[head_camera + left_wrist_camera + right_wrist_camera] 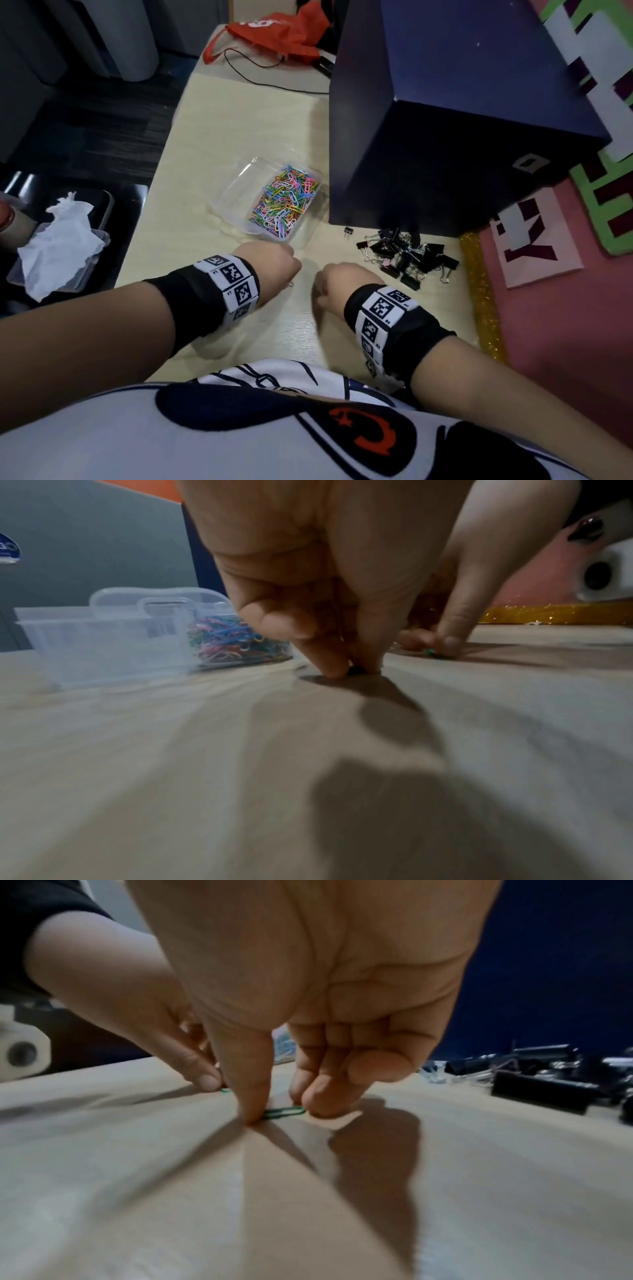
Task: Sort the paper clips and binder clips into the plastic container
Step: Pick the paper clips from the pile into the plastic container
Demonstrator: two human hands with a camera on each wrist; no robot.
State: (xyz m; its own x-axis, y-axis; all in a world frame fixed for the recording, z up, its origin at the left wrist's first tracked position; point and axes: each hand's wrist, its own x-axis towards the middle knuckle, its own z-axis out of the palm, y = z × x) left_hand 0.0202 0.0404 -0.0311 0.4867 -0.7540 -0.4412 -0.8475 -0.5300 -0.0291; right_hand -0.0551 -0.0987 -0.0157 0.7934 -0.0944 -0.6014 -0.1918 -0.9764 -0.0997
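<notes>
Dim light, soft blur (edges warped), long shadows.

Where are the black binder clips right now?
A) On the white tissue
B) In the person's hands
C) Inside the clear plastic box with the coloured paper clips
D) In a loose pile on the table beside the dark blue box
D: in the head view the binder clips lie heaped on the table by the dark blue box, while the clear plastic box holds only coloured paper clips.
</notes>
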